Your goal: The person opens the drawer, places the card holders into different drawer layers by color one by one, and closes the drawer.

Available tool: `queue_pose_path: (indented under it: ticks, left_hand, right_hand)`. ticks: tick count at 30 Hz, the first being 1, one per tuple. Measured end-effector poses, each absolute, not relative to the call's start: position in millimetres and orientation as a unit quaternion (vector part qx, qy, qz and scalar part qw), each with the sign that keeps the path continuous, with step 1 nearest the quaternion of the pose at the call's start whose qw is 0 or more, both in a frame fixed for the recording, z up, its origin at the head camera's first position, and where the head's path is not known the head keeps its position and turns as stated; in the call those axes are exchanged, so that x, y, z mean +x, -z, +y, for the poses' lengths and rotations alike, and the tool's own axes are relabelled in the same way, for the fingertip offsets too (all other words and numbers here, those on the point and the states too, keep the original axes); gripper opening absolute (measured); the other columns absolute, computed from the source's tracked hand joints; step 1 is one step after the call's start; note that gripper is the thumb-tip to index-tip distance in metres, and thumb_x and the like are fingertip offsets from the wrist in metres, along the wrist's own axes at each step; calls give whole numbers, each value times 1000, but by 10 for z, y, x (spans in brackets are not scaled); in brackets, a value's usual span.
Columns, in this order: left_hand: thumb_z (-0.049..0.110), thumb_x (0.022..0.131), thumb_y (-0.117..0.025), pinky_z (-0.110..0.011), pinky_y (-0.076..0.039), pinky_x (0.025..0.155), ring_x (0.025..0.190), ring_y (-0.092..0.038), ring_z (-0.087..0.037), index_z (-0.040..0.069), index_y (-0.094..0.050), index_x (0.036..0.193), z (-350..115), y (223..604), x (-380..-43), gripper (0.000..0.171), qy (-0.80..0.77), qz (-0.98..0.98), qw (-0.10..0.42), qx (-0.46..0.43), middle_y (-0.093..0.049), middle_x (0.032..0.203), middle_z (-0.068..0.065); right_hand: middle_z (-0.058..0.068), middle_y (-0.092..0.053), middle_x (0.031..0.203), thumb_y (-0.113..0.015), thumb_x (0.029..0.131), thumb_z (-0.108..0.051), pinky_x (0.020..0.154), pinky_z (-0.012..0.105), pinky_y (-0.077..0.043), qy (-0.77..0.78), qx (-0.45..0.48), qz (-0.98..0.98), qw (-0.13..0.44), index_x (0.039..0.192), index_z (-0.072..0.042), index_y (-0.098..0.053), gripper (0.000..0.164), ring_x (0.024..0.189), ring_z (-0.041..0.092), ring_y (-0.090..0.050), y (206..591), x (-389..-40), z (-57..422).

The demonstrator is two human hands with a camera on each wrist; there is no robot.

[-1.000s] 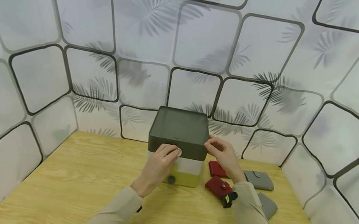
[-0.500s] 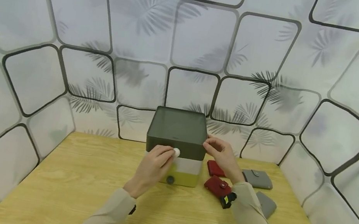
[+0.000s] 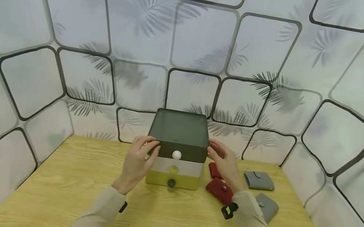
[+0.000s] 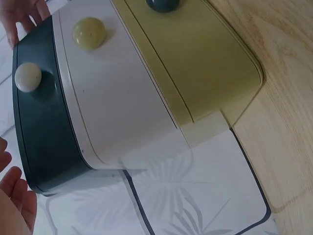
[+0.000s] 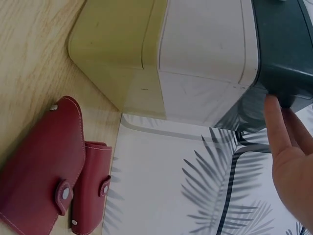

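Observation:
A small three-tier drawer box (image 3: 173, 166) stands on the table, dark green on top, white in the middle, yellow-green below. Each tier has a round knob; the top one is a white knob (image 3: 177, 155). My left hand (image 3: 136, 162) is at the top tier's front left corner, fingers loosely bent, holding nothing; whether they touch the box I cannot tell. In the right wrist view, fingertips of my right hand (image 5: 293, 161) rest against the dark green tier's side, fingers fairly straight. All the drawers look closed.
Right of the box lie a red snap wallet (image 3: 220, 190) and a smaller red wallet (image 3: 214, 170) behind it. Further right are two grey wallets, the rear grey wallet (image 3: 259, 180) and the front grey wallet (image 3: 267, 207). A patterned curtain (image 3: 201, 37) surrounds the wooden table (image 3: 86, 177).
My left hand has let go of the white knob and moved left to the box's corner. The right hand stays at the right side, its fingers shifted slightly. The view has turned slightly right.

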State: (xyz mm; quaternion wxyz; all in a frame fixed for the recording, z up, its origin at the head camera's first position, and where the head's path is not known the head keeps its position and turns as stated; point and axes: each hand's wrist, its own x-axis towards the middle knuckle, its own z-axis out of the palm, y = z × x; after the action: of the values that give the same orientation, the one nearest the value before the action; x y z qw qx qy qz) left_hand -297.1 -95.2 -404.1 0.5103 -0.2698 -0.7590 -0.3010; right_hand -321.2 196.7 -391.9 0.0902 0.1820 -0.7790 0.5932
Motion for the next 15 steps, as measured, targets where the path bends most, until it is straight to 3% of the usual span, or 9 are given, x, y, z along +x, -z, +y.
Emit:
queue_pose_path:
  ticks: [4, 10, 15]
  left_hand:
    - [2, 82, -78, -41, -54, 79, 96, -59, -32, -2, -74, 96, -1023, 4036, -3023, 15, 297, -762, 516, -256, -67, 102, -16]
    - [5, 85, -76, -41, -54, 78, 99, -60, -33, -3, -73, 99, -1107, 4022, -3078, 17, 318, -770, 496, -244, -66, 105, -17]
    - [6, 87, -75, -44, -54, 82, 101, -61, -34, -4, -73, 103, -1166, 4023, -3131, 19, 340, -780, 466, -241, -65, 107, -18]
  right_hand:
    - [12, -63, 130, -62, 98, -29, 90, 25, -57, -587, 159, -781, 142, 134, -13, -59, 39, 114, 18, -64, 3995, -3192, 1935]
    - [9, -69, 106, -67, 95, -26, 78, 19, -57, -564, 120, -786, 224, 111, -9, -68, 22, 95, 9, -65, 4079, -3124, 1868]
    - [14, -70, 94, -68, 93, -11, 71, 12, -54, -536, 107, -792, 272, 99, -1, -71, 12, 82, 12, -66, 4076, -3008, 1764]
